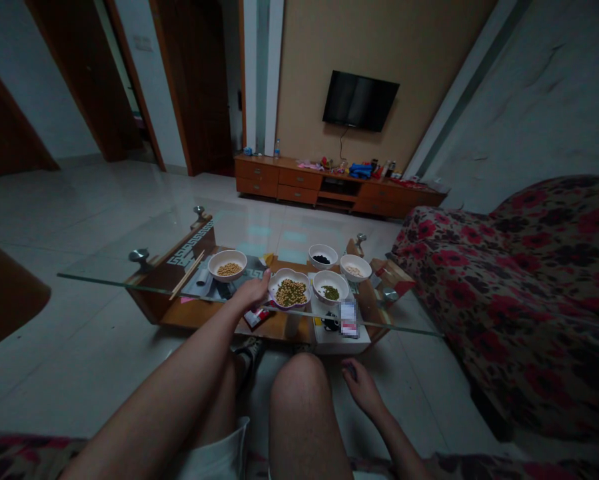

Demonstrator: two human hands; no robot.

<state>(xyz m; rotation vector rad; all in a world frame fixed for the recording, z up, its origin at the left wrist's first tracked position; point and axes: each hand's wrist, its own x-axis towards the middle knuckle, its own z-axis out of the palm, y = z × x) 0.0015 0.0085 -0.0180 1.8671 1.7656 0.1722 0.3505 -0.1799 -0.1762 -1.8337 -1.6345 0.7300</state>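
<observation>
I see five bowls on the glass table [104, 277]: one [227, 265] at left with chopsticks [186, 275] to its left, one of mixed beans [290, 289] at centre, three [330, 285] [323, 256] [356, 267] to the right. My left hand [252, 292] rests just left of the centre bowl; my right hand [362, 387] hangs beside my knee [299, 380], below the table edge. A sofa [519, 293] stands right, a television [360, 101] above a cabinet [329, 183] behind.

White bowls [228, 257], red-flowered sofa [529, 287], orange-brown cabinet [299, 180]

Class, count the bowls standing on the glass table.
5: a bowl of yellow beans far left, the mixed-bean bowl by the left hand, then green, black and pale ones.
</observation>
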